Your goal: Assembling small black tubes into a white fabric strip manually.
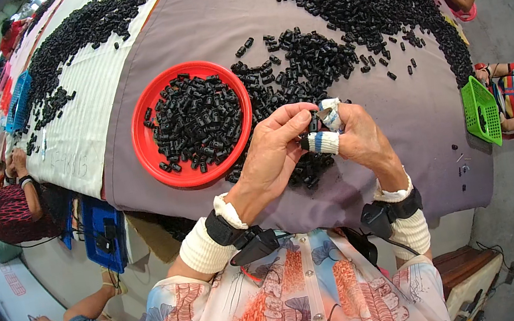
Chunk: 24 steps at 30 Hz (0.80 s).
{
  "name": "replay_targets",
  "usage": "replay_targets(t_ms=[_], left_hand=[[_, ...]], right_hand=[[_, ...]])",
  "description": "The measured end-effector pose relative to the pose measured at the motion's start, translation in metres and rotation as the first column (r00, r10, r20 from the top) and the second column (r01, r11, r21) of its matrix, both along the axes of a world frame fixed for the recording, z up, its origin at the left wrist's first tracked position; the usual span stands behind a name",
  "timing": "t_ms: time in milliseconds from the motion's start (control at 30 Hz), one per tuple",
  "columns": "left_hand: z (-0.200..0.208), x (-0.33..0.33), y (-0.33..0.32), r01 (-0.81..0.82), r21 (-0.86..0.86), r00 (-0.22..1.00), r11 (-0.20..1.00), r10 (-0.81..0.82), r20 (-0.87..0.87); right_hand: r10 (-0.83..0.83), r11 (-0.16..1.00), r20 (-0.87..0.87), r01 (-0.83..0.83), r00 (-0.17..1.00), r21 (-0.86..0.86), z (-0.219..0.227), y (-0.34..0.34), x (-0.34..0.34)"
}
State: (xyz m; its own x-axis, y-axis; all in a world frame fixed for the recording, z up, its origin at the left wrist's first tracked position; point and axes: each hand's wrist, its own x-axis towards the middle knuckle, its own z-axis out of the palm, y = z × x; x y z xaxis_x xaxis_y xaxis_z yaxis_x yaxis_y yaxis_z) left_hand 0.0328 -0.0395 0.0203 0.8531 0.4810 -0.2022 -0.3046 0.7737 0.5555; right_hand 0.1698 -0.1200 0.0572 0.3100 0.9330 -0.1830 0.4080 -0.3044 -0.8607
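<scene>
Pinching black piece (313, 123), fingers (294, 123) hiding most

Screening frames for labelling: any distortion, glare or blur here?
Head view: fisheye bends the grey cloth's edges, with black corners; head view: light on the cloth fairly even, no strong glare; head view: red tray looks sharp, but the far heap merges into dark clumps; head view: the held piece between the fingers is too small to identify.

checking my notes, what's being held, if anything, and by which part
A small black piece appears held between the fingertips of the left hand and right hand; the gripped part is hidden.
</scene>
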Motion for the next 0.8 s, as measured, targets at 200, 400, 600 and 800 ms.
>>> replay_targets(t_ms=[200,400,600,800], left_hand=[[0.0017,0.0006,-0.0008,-0.027,-0.019,1.000,0.999,0.027,-0.012],[0.0003,0.0008,-0.0010,-0.018,0.002,1.000,1.000,0.018,0.002],[0.0004,0.0008,-0.0002,-0.010,-0.022,1.000,1.000,0.010,0.001],[-0.0023,0.0008,0.0001,-0.015,-0.010,1.000,1.000,0.015,-0.002]], right_hand=[[0.028,1.000,0.006,-0.028,1.000,-0.009,0.0024,0.0005,0.0000],[0.075,0.997,0.052,-0.076,0.996,0.022,-0.0032,0.0007,0.0046],[0.102,0.994,0.080,-0.104,0.992,0.020,-0.0041,0.0004,0.0062],[0.109,0.994,0.039,-0.110,0.993,0.025,-0.0016,0.0012,0.0028]])
